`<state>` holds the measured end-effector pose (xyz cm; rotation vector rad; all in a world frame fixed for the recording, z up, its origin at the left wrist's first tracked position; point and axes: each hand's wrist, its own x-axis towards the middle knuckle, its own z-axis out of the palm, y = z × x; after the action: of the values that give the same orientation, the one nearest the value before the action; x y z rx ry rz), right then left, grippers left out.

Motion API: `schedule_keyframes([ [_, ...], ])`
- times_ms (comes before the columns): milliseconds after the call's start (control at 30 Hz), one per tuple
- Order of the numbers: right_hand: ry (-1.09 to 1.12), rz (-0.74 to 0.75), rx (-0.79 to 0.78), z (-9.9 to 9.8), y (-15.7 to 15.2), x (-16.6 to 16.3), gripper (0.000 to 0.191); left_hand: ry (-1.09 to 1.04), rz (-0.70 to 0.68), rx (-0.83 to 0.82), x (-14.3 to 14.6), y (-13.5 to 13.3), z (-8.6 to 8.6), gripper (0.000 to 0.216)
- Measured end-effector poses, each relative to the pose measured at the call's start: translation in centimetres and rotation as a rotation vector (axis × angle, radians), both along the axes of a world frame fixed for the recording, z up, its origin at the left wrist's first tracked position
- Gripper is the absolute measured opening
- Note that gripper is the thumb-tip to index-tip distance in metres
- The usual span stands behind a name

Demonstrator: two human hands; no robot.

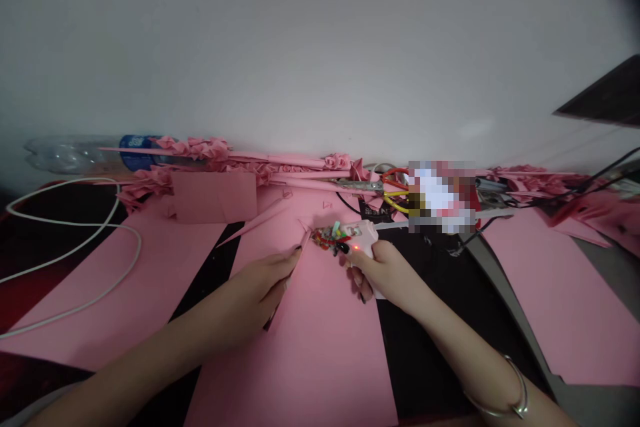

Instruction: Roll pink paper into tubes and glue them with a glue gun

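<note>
My left hand (265,283) pinches a narrow piece of pink paper (302,245), which tilts upward past the thumb. Wrapped around a white glue gun (367,233) is my right hand (383,270); colourful little decorations cover the gun's front end and a small red light glows on its side. The gun's nozzle points left, close to the paper's upper edge, and I cannot tell whether they touch. Below both hands lies a large pink sheet (320,360) on the dark table.
Along the wall lie pink paper flowers (197,149), a clear plastic bottle (70,153) and scissors (357,185) with red and yellow handles. A white cable (120,227) loops over a pink sheet (125,273) at left. Another pink sheet (575,300) is at right.
</note>
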<state>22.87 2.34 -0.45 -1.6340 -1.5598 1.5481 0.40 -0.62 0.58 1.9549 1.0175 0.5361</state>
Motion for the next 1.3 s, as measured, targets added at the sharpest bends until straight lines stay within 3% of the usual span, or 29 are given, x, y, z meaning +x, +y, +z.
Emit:
schedule_keyframes([
  [133, -0.005, 0.079, -0.014, 0.3, -0.3, 0.2, 0.029, 0.028, 0.022, -0.017, -0.1, -0.1, -0.2, 0.046],
  [367, 0.009, 0.167, -0.170, 0.2, -0.9, 0.8, 0.020, 0.105, 0.063, -0.017, -0.3, -0.2, -0.7, 0.050],
  [633, 0.008, -0.004, 0.020, -0.1, -0.3, 0.4, 0.024, 0.006, 0.005, 0.002, 0.0, -0.1, -0.1, 0.051],
  [900, -0.081, 0.081, 0.041, 0.3, -0.6, 0.3, 0.027, 0.008, 0.010, -0.021, -0.1, -0.1, -0.1, 0.048],
  [1167, -0.069, 0.261, -0.041, 0.3, -1.8, 0.9, 0.031, 0.095, 0.069, -0.022, -0.4, -0.3, -1.0, 0.053],
  [1300, -0.089, 0.176, 0.043, 0.2, -1.4, 0.8, 0.030, 0.026, 0.033, -0.017, -0.2, -0.2, -0.4, 0.053],
])
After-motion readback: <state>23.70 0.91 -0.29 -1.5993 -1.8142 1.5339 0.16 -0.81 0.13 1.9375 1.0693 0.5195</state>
